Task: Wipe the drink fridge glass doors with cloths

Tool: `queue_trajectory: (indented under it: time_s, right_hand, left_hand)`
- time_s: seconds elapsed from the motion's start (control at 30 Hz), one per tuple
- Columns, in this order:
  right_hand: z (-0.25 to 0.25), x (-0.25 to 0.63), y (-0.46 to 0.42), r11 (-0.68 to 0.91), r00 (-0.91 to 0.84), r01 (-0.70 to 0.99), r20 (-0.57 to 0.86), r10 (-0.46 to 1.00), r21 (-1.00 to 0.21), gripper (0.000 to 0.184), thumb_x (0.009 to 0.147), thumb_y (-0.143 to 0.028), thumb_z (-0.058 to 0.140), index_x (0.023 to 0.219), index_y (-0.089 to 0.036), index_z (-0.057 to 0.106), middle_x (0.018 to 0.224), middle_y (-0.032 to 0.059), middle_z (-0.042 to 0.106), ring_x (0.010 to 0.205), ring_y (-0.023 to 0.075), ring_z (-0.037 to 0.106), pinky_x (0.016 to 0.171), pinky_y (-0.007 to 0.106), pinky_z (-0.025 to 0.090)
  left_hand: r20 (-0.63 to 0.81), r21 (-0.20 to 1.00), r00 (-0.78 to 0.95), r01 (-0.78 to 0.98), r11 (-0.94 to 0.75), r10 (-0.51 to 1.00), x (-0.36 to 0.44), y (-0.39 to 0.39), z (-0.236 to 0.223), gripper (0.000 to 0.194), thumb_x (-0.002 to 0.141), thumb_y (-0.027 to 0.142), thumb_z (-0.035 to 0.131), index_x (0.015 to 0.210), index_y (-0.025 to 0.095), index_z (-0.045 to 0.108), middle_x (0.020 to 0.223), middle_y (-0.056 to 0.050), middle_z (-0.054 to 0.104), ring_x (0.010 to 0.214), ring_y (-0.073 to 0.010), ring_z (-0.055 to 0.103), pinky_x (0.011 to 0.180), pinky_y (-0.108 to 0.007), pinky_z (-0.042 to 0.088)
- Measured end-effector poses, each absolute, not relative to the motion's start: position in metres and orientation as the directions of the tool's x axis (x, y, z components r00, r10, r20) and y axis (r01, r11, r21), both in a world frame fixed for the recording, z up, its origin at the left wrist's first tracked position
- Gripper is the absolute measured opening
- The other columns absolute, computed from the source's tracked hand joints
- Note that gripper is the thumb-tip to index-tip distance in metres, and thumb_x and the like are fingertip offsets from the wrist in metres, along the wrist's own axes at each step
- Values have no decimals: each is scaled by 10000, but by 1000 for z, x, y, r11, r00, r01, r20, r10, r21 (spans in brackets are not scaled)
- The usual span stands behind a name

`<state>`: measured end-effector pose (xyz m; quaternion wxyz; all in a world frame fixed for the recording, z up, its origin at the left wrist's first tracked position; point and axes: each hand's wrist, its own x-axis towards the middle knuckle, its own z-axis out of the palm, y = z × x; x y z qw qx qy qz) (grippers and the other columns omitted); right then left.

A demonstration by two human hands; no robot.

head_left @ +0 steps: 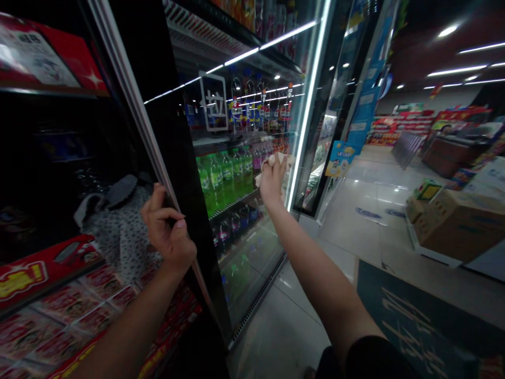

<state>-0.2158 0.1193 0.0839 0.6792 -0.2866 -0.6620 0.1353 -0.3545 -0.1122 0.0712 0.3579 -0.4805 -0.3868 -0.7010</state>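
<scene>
My left hand is closed, fingers curled round the silver edge of a glass cooler door. In my right hand is a crumpled whitish cloth, pressed to the glass near the lit strip. Seen through the pane are green drink bottles on a middle shelf and dark cola bottles above them. The pane bears a white framed pull sign. A grey patterned bundle of fabric shows just left of my left hand, mirrored or real; I cannot tell.
Red-packaged goods fill the shelf at lower left. A dark green mat lies on the tiled floor to the right. Cardboard boxes stand on a low white base beyond it. Further back are store shelves.
</scene>
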Motion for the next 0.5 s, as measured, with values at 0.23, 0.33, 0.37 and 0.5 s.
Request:
queue_trajectory:
  time_s: [0.23, 0.33, 0.37, 0.5]
  right_hand:
    - [-15, -252, -12, 977, -190, 208, 977, 94, -53, 676, 1017, -380, 464, 1684, -373, 353, 1793, 73, 270, 1660, 344, 289, 1337, 638, 277]
    - [-92, -234, 4, 990, -262, 131, 965, -18, 54, 494, 969, -478, 539, 1456, -491, 623, 1594, -11, 563, 1512, 283, 519, 1305, 540, 366]
    - [-107, -225, 19, 990, -255, 141, 967, 22, 14, 436, 969, -482, 543, 1386, -489, 671, 1566, -17, 586, 1486, 274, 544, 1281, 523, 399]
    - [-109, -192, 83, 904, -118, 264, 919, 377, -337, 514, 1047, -390, 398, 1525, -292, 557, 1694, 145, 429, 1568, 329, 433, 1214, 586, 448]
  left_hand:
    - [962, 172, -251, 866, -469, -110, -356, -115, 69, 52, 911, 306, 572, 913, 270, 610, 1500, -66, 685, 1454, -321, 560, 1243, -575, 389]
    - [966, 175, -242, 874, -454, -94, -358, -116, 68, 63, 925, 304, 572, 923, 266, 623, 1507, -42, 688, 1441, -317, 562, 1220, -578, 395]
    - [968, 174, -236, 878, -447, -87, -359, -116, 67, 73, 934, 308, 568, 921, 264, 625, 1512, -32, 685, 1438, -317, 565, 1210, -582, 400]
    - [970, 179, -231, 890, -419, -77, -359, -117, 66, 131, 965, 367, 554, 916, 264, 620, 1545, -43, 664, 1452, -323, 561, 1188, -593, 422]
